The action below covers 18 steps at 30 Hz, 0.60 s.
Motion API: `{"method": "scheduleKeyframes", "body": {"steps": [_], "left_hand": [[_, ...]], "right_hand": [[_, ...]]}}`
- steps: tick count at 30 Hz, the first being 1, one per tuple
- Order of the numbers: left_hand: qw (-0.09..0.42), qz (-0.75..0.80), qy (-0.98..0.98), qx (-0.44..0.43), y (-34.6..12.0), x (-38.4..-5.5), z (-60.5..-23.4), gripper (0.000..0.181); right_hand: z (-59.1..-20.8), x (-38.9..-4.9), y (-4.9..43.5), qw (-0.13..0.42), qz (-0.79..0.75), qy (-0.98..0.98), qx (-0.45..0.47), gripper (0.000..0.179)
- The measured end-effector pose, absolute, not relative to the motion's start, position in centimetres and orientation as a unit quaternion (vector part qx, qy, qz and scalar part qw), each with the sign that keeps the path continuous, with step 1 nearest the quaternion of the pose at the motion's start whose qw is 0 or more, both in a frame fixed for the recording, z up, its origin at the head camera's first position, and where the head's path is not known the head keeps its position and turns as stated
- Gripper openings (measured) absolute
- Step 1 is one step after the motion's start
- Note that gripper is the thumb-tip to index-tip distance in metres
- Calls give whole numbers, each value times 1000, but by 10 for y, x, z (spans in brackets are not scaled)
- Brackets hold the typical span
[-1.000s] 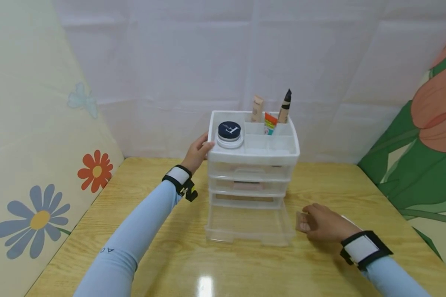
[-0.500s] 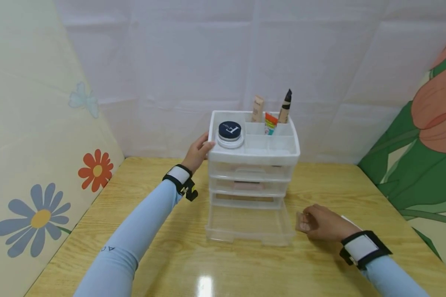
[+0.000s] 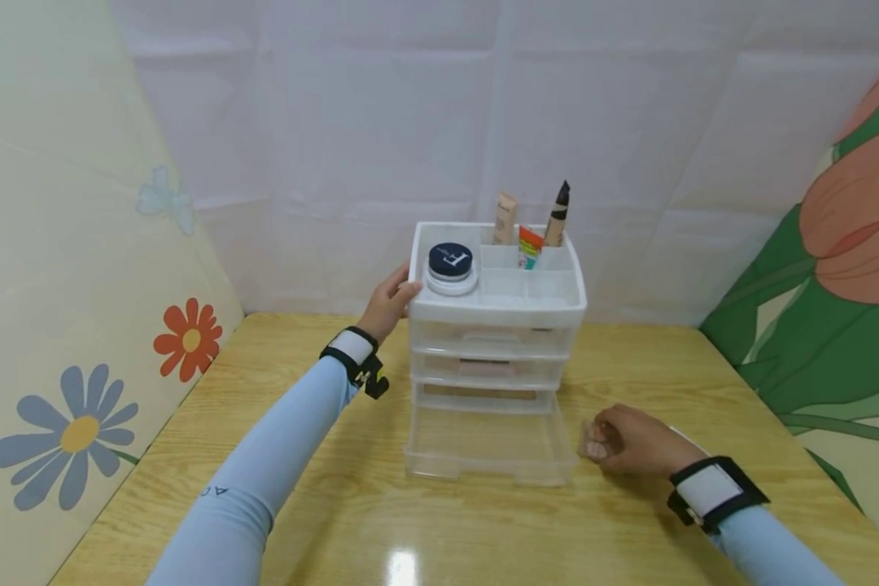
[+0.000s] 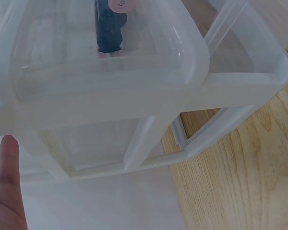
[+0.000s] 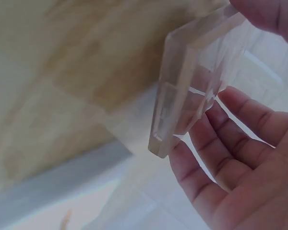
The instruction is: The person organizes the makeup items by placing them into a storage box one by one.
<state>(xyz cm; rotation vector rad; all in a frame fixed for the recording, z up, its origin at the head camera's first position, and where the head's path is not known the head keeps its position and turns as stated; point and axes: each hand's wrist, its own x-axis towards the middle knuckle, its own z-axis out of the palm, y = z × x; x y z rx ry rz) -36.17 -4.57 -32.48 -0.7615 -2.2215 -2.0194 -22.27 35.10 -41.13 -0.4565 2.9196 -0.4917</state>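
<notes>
A white drawer organizer (image 3: 496, 312) stands on the table, its clear bottom drawer (image 3: 489, 443) pulled out at the front. My left hand (image 3: 387, 303) grips the organizer's left side near the top, thumb at the rim; in the left wrist view one finger (image 4: 8, 167) reaches the underside of the white frame. Right of the open drawer, my right hand (image 3: 640, 439) holds a clear, flat rectangular plastic piece (image 5: 182, 96) between thumb and fingertips, tilted on edge. What kind of piece it is, I cannot tell.
A dark-lidded round jar (image 3: 450, 259), a beige tube (image 3: 505, 218), a black-capped tube (image 3: 557, 215) and a small orange-topped tube (image 3: 530, 247) sit in the top tray. A pinkish item (image 3: 487, 369) shows inside the middle drawer. Cloth walls stand behind and beside the table.
The head view has shifted very slightly. Both hands, the pulled-out drawer and the held plastic piece stay almost where they were.
</notes>
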Motion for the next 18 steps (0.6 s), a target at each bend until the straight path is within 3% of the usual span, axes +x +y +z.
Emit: {"method": "scheduleKeyframes", "body": {"steps": [7, 18], "left_hand": [[21, -656, -715, -242, -45, -362, -325, 59], [16, -655, -716, -242, -46, -362, -324, 59]], "right_hand": [[-392, -217, 344, 37, -132, 975, -173, 54], [-342, -203, 324, -37, -86, 964, -247, 40]]}}
